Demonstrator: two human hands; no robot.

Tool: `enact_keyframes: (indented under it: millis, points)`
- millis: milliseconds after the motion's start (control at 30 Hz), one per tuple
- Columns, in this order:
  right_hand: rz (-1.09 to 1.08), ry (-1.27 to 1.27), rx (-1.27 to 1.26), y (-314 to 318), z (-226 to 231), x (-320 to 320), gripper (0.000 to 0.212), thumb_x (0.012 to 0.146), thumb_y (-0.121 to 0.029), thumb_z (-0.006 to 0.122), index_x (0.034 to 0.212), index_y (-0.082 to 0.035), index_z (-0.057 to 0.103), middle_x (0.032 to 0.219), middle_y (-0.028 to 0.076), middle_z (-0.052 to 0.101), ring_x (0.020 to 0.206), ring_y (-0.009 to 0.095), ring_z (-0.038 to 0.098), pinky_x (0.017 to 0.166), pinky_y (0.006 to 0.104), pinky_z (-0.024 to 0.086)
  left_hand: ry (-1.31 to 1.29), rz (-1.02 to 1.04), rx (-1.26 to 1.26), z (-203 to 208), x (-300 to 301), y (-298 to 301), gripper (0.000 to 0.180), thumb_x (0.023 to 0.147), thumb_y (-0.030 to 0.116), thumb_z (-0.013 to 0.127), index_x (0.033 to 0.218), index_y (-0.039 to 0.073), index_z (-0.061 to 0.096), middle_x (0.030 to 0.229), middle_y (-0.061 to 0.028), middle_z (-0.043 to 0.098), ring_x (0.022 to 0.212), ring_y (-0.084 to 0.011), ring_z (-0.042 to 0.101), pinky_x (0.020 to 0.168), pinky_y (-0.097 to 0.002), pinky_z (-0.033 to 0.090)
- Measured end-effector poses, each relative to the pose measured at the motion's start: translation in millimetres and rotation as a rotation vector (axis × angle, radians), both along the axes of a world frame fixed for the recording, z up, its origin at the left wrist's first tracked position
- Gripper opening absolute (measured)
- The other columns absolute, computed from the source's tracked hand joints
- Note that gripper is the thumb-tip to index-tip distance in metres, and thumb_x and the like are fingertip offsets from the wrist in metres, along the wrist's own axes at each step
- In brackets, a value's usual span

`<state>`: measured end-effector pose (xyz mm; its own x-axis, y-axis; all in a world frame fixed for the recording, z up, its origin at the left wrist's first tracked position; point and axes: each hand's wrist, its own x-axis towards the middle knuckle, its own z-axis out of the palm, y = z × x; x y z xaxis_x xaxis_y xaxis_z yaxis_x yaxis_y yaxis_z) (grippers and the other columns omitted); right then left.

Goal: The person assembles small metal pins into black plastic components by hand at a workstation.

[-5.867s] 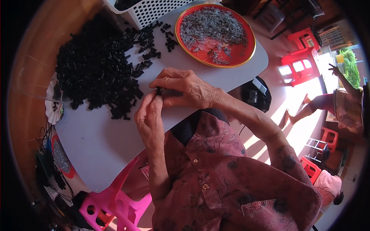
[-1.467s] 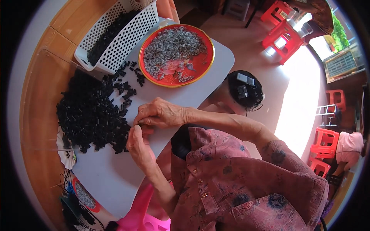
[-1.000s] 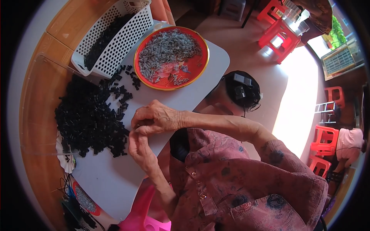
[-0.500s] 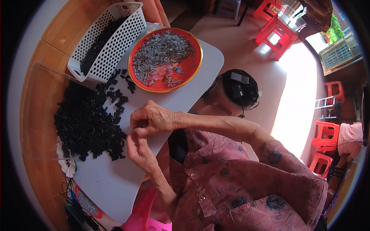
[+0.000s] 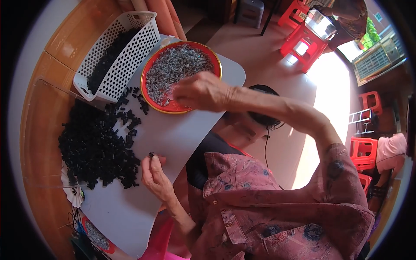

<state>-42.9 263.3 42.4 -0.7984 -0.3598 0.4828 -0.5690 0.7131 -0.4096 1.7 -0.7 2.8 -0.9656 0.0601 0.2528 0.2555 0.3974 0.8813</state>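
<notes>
My left hand [image 5: 156,177] is closed, thumb and fingers pinching a small black plastic piece [image 5: 151,154] upright above the table. My right hand [image 5: 200,92] is over the near part of a round red tray [image 5: 172,108] with a gold rim. Its fingers are bunched and point down; the tips are slightly blurred, and anything between them is hidden. Many small silvery metal pieces [image 5: 182,60], spring-like in look, lie in the tray. Left of my hands spreads a large heap of black plastic pieces [image 5: 95,147], with loose ones along its edge.
A white perforated basket [image 5: 125,56] with black pieces stands behind the heap. The pale table [image 5: 125,212] has a rounded right corner. A second red tray [image 5: 99,236] with silvery pieces sits low at left. Red stools [image 5: 305,45] and a person [image 5: 349,21] are farther right.
My right hand has left my left hand and moved up and right to the red tray. My left hand stays near its place, the black piece now showing at its fingertips.
</notes>
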Motion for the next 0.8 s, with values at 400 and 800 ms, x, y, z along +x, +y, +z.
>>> enact_keyframes:
  millis: [400,800]
  points:
    - [-0.102,-0.193,0.677,64,5,-21,0.009,0.070,-0.009,0.061,0.074,-0.002,0.063,0.071,0.013,0.059,0.074,0.031,0.061,0.069,0.0406,0.049,-0.017,0.005,0.052,-6,-1,0,0.024,0.093,0.018,0.052,0.090,-0.004,0.059,0.072,-0.0096,0.061,0.068,-0.0171,0.058,0.065,-0.0300,0.048]
    - [0.203,-0.702,-0.768,-71,-3,0,0.013,0.080,-0.005,0.066,0.092,-0.001,0.066,0.081,-0.001,0.065,0.076,0.004,0.058,0.070,0.0197,0.048,-0.084,-0.019,0.119,-5,1,-3,0.024,0.093,0.019,0.052,0.100,-0.003,0.059,0.074,-0.0085,0.062,0.068,-0.0155,0.056,0.065,-0.0285,0.045]
